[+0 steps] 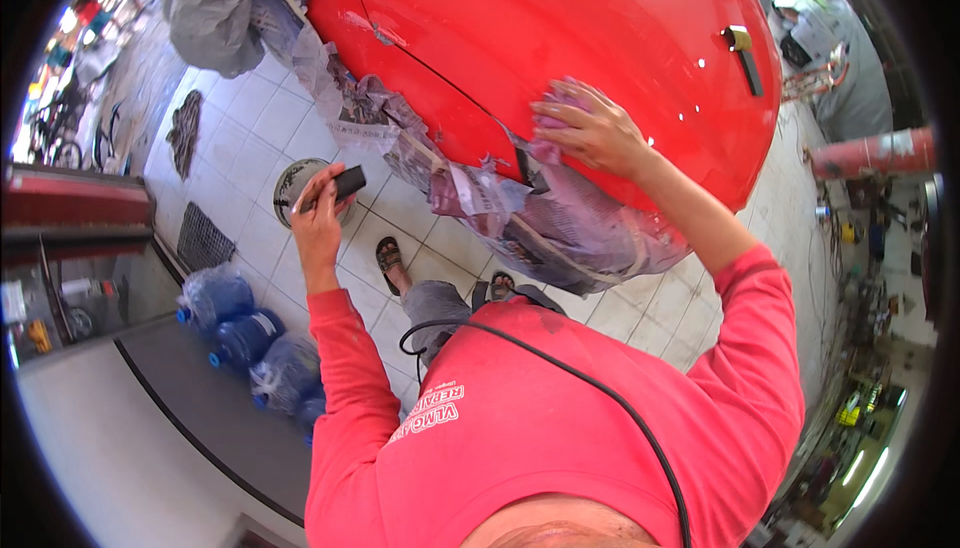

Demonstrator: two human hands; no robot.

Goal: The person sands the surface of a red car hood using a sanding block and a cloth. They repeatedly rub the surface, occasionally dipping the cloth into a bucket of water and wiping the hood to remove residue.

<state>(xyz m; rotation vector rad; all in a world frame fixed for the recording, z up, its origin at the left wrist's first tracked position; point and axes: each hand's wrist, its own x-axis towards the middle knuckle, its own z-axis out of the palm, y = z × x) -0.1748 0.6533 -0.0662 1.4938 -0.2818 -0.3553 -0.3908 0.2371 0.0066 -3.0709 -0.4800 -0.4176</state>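
A large glossy red car panel (480,38) curves across the far side, with a dark seam running along it. My right hand (600,136) lies on the panel near its closest edge, its fingers curled over a crumpled pinkish-purple rag (565,106) pressed to the paint. Away to the left, my left hand (318,210) grips a small black block (349,182), perhaps a sanding block. It is held above the floor beside a round bucket (290,188) with a dark rim. Printed masking paper (470,188) and plastic film (585,223) cover the car's lower edge.
Another dark block with a yellowish end (745,58) rests on the panel's right side. Large blue water jugs (245,338) stand at left by a wall. A black mat (205,238) and a dark rag (184,133) lie on the tiles. A red post (870,153) is at right.
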